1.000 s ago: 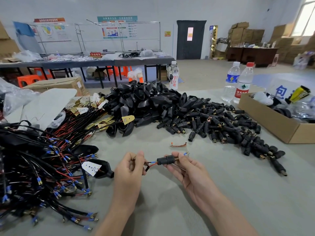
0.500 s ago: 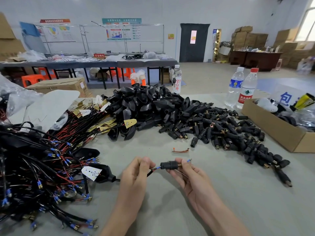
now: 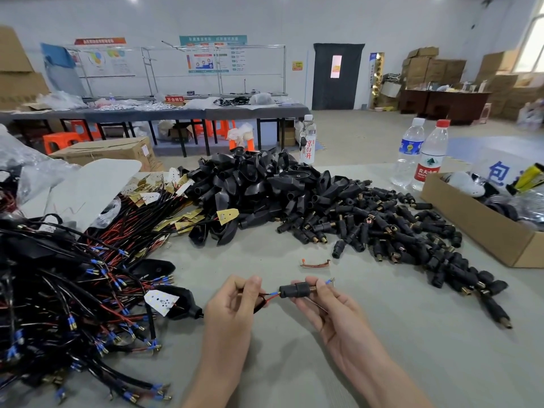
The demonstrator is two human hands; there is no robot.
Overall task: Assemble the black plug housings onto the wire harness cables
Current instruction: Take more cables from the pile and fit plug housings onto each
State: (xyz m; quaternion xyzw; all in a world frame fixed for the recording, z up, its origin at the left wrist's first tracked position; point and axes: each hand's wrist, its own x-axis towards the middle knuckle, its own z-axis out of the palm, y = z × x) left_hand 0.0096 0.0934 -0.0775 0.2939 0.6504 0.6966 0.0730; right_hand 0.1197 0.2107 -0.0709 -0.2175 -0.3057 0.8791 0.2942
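A grey table [image 3: 382, 348] carried everything, with a heap of black plug housings [image 3: 338, 207] spread across its middle. To the left of that heap lay the largest mass, a tangle of black and red wire harness cables [image 3: 59, 304] with blue-sleeved terminals, some ends carrying small perforated plates. To the right of the heap stood an open cardboard box [image 3: 477, 225], its near wall just beside the outermost housings. Behind the heap's right end two water bottles [image 3: 409, 151] stood upright side by side, and a third bottle [image 3: 307, 142] stood behind its middle.

In front of the heap, nearer the person, were both hands. The left hand [image 3: 232, 307] pinched a red and black wire pair [image 3: 266, 298] between thumb and curled fingers. The right hand [image 3: 329, 310], palm up, gripped one plug housing [image 3: 295, 290] between thumb and forefinger. This housing lay level, well apart from the heap. The wire pair entered its left end, where a blue sleeve showed. A thin blue-sleeved wire tip [image 3: 329, 280] stuck out past its brass-coloured right end. Nearer the heap, a small copper strip [image 3: 315, 264] lay alone on the table.
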